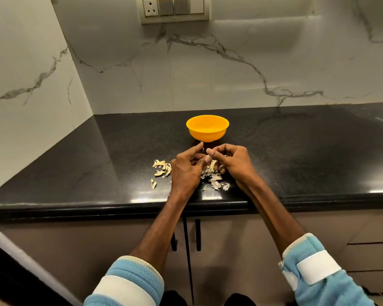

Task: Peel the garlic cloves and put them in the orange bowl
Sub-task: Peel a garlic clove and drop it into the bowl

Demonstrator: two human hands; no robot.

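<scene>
The orange bowl (207, 128) stands on the black counter just beyond my hands; its inside is not visible from here. My left hand (186, 168) and my right hand (230, 164) are close together over the counter, fingers curled, pinching a small garlic clove (211, 164) between them; most of the clove is hidden by the fingers. A thin shred of skin sticks up near my left fingertip. Under and in front of my hands lies a heap of pale garlic skins (215, 181). Left of my left hand lie several garlic pieces (161, 168).
The black counter (296, 164) runs to a marble wall at the back and on the left. Its front edge lies just under my wrists, with cupboard doors (230, 250) below. A switch panel (174, 8) sits high on the wall.
</scene>
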